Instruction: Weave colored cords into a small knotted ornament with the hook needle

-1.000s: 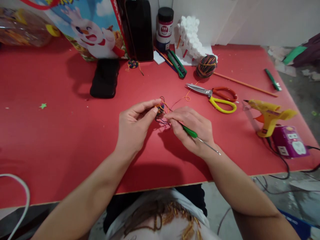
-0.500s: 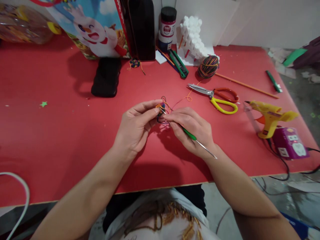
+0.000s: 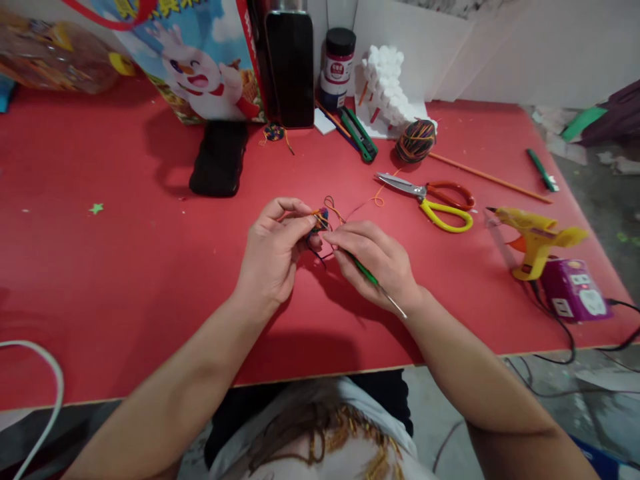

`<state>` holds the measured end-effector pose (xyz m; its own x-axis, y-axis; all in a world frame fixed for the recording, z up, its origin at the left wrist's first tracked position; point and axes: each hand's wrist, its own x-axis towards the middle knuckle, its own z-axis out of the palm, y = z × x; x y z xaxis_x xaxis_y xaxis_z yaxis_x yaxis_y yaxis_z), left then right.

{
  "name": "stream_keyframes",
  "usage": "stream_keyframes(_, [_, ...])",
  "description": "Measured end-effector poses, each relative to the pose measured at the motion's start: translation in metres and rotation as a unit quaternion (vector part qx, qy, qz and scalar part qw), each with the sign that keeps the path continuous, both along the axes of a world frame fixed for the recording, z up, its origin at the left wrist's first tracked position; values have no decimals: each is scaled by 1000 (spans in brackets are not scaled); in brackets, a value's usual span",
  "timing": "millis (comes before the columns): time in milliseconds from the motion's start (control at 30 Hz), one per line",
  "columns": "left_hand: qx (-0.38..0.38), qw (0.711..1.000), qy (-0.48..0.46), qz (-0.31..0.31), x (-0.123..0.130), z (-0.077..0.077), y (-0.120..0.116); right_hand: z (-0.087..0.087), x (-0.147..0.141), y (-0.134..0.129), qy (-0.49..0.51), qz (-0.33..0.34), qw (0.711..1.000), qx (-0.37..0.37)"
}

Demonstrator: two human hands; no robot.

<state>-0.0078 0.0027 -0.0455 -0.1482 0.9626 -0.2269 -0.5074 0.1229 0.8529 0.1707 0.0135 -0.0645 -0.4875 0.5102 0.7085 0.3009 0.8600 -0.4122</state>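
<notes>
Between the thumb and fingers of my left hand (image 3: 275, 250) is a small piece of multicoloured crochet (image 3: 321, 219), partly covered by the fingertips. My right hand (image 3: 375, 260) grips a crochet hook (image 3: 369, 273) by its green handle. One metal end slants toward my right wrist; the other end points at the crochet, its tip hard to make out among the yarn. Loose loops hang around the work. A thin strand of yarn (image 3: 379, 200) runs from there across the table toward the multicoloured yarn ball (image 3: 417, 141).
Scissors (image 3: 425, 197) lie beyond my right hand, with a glue gun (image 3: 537, 237) and purple box (image 3: 575, 290) at right. Behind are a utility knife (image 3: 359, 135), a jar (image 3: 337, 70), a white model (image 3: 384, 87), a black phone-like object (image 3: 219, 159), a small crocheted disc (image 3: 275, 131) and a picture bag (image 3: 200, 67).
The crochet hook has turned steeper and its rear end has shifted left with my right hand. A dark strand now hangs below the crochet. The camera view has shifted slightly.
</notes>
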Motion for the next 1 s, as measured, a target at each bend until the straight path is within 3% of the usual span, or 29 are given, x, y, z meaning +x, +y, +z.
stream_keyframes(200, [1, 1000, -15, -6, 2, 1, -2, -5, -3, -2, -3, -9, 1000, -1])
stream_keyframes(433, [22, 998, -27, -60, 3, 4, -4, -1, -5, -4, 42, -30, 998, -24])
stream_keyframes(600, [21, 997, -41, -63, 7, 6, -5, 0, -4, -12, 58, -63, 988, -129])
stream_keyframes(800, [43, 997, -14, -56, 10, -3, -6, -4, -6, -15, 73, -84, 970, -215])
stream_keyframes(900, [65, 995, -3, -69, 10, -6, -7, -3, -8, -15, 45, -93, 975, -195])
stream_keyframes(1000, [63, 995, -16, -80, 11, -6, -8, -2, -9, -13, 17, -102, 987, -125])
